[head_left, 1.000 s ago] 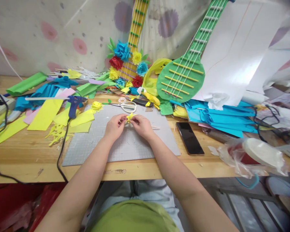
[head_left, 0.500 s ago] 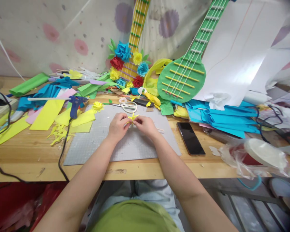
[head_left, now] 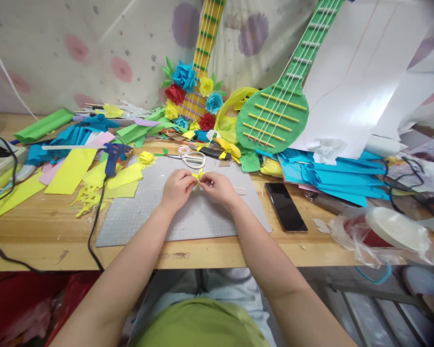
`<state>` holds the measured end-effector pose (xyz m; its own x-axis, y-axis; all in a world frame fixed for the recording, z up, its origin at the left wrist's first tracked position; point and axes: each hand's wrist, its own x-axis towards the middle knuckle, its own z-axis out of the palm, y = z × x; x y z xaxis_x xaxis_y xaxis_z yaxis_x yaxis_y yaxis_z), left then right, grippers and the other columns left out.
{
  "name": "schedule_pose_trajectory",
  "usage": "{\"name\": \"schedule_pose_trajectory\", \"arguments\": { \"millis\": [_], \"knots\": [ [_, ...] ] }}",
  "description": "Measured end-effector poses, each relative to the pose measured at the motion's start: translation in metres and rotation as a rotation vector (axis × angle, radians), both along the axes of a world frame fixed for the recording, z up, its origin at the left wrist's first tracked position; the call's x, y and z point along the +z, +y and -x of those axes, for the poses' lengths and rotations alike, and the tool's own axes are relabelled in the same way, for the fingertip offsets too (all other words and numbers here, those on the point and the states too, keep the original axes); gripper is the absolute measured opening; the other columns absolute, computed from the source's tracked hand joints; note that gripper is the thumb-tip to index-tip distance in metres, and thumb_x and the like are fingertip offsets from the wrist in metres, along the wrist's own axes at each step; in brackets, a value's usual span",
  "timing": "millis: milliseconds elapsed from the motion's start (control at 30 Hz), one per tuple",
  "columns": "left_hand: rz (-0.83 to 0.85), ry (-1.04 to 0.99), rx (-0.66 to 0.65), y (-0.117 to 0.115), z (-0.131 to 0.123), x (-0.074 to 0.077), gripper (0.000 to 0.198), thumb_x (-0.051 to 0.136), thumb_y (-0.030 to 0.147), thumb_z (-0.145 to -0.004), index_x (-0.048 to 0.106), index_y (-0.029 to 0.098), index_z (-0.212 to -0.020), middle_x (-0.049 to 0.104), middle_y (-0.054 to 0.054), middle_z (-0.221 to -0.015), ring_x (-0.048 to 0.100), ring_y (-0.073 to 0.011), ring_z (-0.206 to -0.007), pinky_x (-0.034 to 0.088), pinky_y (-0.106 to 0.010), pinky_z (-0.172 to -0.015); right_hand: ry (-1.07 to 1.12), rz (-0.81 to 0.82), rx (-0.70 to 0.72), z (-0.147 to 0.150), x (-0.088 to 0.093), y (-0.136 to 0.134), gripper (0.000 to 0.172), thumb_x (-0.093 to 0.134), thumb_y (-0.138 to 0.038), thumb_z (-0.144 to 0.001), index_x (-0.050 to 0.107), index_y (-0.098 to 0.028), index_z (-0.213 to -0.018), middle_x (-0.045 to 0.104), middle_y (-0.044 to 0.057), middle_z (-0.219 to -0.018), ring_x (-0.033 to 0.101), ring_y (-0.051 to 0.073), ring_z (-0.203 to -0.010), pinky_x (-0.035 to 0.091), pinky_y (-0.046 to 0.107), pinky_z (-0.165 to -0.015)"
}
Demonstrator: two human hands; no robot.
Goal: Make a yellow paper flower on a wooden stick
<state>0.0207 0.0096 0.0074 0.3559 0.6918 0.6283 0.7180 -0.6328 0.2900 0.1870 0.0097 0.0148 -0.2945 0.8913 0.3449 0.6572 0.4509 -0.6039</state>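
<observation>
Between my fingertips is a small yellow paper flower (head_left: pixel 198 176) with pointed petals, partly covered by the fingers. My left hand (head_left: pixel 179 187) pinches its left side, and my right hand (head_left: pixel 217 186) pinches it from the right. Both hands are just above the grey cutting mat (head_left: pixel 137 219). White-handled scissors (head_left: pixel 193 159) lie right behind the flower. A finished-looking yellow paper rose (head_left: pixel 146 157) rests at the mat's far left corner. A thin pale stick (head_left: pixel 240 189) shows beside my right hand.
To the left are a blue glue gun (head_left: pixel 112 159) with a black cord, yellow paper strips (head_left: pixel 70 172) and yellow scraps (head_left: pixel 88 200). A phone (head_left: pixel 285 207) lies right of the mat. Behind stand a green paper lute (head_left: pixel 275 115) and a yellow stringed instrument (head_left: pixel 202 62) with paper flowers.
My fingers have shifted slightly on the yellow paper flower, and its petals sit at a slightly different angle. Both hands still hold it in nearly the same place.
</observation>
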Motion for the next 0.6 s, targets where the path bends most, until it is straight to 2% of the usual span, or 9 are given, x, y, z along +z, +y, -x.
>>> {"name": "schedule_pose_trajectory", "arguments": {
  "millis": [333,600],
  "knots": [
    [-0.009,-0.016,0.064,-0.0012,-0.0018,0.0018,0.011,0.052,0.019,-0.076,0.062,0.020,-0.079,0.058,-0.004,-0.083,0.051,-0.0168,-0.083,0.042,-0.032,-0.075,-0.131,-0.220,-0.046,0.0068,-0.0018,-0.0001,0.005,0.051,-0.019,-0.073,0.055,-0.019,-0.077,0.059,0.004,-0.079,0.051,0.017,-0.078,0.038,0.027,-0.070],
    [-0.023,-0.021,0.080,0.0001,0.0016,0.0004,0.010,0.053,0.020,-0.076,0.062,0.021,-0.078,0.058,-0.003,-0.082,0.051,-0.0166,-0.083,0.042,-0.031,-0.075,-0.084,-0.182,0.074,0.0024,-0.0026,0.0031,0.013,0.048,-0.014,-0.075,0.059,-0.018,-0.081,0.062,0.004,-0.080,0.053,0.014,-0.075,0.039,0.025,-0.072]
  ]
}}
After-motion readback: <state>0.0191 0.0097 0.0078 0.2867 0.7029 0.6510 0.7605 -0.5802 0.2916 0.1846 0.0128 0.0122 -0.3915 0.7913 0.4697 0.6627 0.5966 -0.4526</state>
